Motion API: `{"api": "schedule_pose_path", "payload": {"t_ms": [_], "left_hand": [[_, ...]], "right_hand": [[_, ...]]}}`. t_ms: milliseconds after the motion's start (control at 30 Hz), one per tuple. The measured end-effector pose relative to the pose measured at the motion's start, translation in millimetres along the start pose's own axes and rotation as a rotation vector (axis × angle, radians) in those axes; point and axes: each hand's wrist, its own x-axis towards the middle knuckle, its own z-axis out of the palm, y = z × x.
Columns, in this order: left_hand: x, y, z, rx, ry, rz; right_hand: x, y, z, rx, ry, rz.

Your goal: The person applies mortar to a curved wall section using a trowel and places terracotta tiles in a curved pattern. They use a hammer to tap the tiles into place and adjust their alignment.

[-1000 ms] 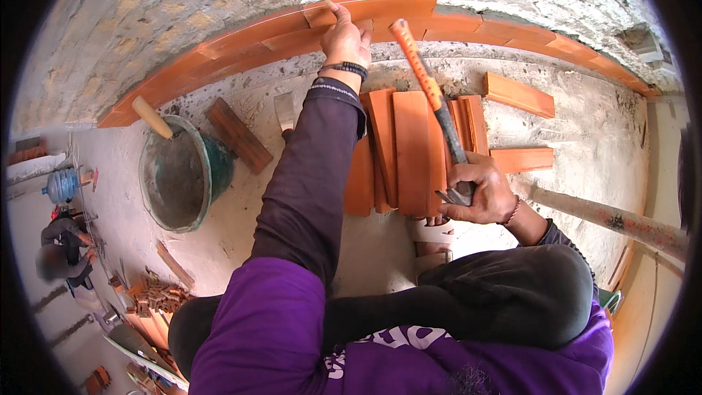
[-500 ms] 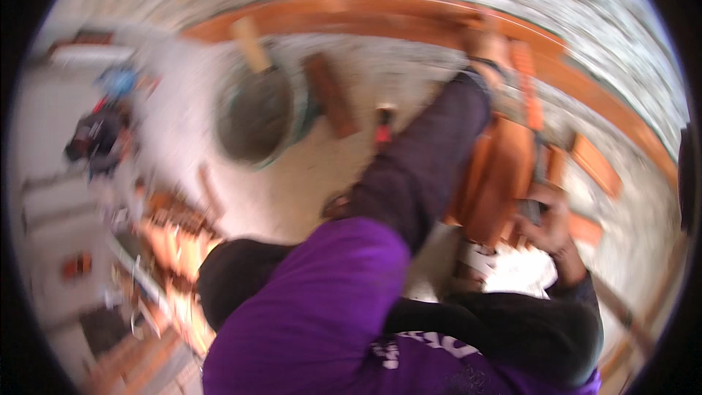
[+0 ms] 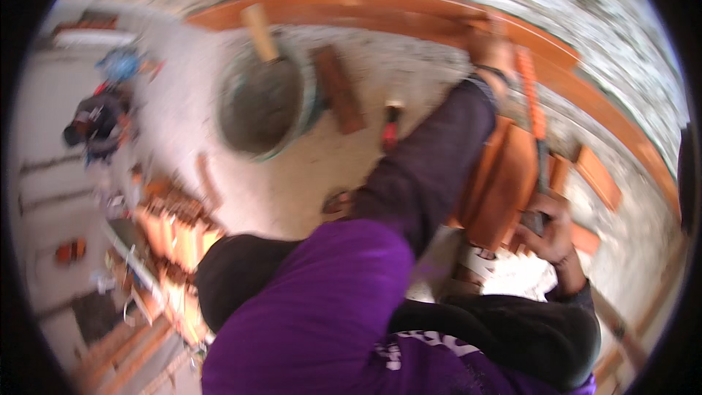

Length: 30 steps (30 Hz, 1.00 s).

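Note:
My left arm stretches forward to a row of terracotta tiles [image 3: 409, 14] along the foot of the rough wall. My left hand [image 3: 491, 47] touches this row near its middle, its fingers blurred. My right hand [image 3: 550, 232] is closed around the dark head of a hammer [image 3: 532, 91], whose orange handle points away from me toward the row. Just left of the hammer lies a stack of terracotta tiles [image 3: 501, 183]. Loose tile pieces [image 3: 598, 178] rest to the right of it.
A round tub [image 3: 259, 113] of grey mortar stands left of my arm, a wooden piece [image 3: 259, 33] leaning in it. Beside it are a dark red brick [image 3: 340, 89] and a red-handled tool [image 3: 390, 128]. At far left are another person [image 3: 101, 124] and stacked tiles [image 3: 172, 230].
The view has shifted slightly and is less blurred. My left hand stays at the tile row and my right hand keeps hold of the hammer head.

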Motion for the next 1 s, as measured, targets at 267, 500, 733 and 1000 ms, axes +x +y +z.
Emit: {"api": "schedule_pose_path", "payload": {"t_ms": [267, 500, 733, 1000], "left_hand": [[3, 28, 5, 0.025, 0.287, -0.248], [2, 32, 3, 0.072, 0.294, -0.235], [7, 31, -6, 0.112, 0.117, -0.251], [11, 24, -2, 0.060, 0.124, -0.233]], "right_hand": [[19, -12, -19, -0.080, -0.021, 0.077], [18, -5, -8, -0.038, 0.034, -0.029], [20, -9, -14, -0.048, -0.021, 0.038], [15, -4, -19, -0.045, -0.003, 0.030]]}}
